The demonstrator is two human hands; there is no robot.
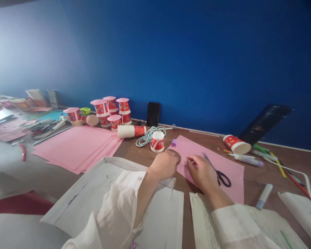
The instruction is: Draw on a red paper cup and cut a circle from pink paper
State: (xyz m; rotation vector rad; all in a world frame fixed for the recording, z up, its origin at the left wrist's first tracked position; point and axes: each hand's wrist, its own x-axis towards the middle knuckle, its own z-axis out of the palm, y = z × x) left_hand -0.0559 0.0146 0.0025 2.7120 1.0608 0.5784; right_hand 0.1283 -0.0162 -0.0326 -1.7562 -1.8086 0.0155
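My left hand (166,164) is closed, its fingertips turned down beside the left edge of a pink sheet of paper (232,169). Facing it, my right hand (202,172) has its fingers curled and thumb bent over the same sheet. Anything inside either hand is hidden or too small to name. Black-handled scissors (220,174) lie on the sheet, just right of my right hand. A red and white paper cup (157,141) stands beyond my left hand, and a small purple cap (173,143) lies near the sheet's upper left corner.
Stacked pink sheets (80,147) and paper cups with pink tops (114,121) are at left. A phone (153,114) leans on the blue wall, near a light-blue cord (147,136). Glue sticks (246,159) and a tipped cup (235,144) lie at right.
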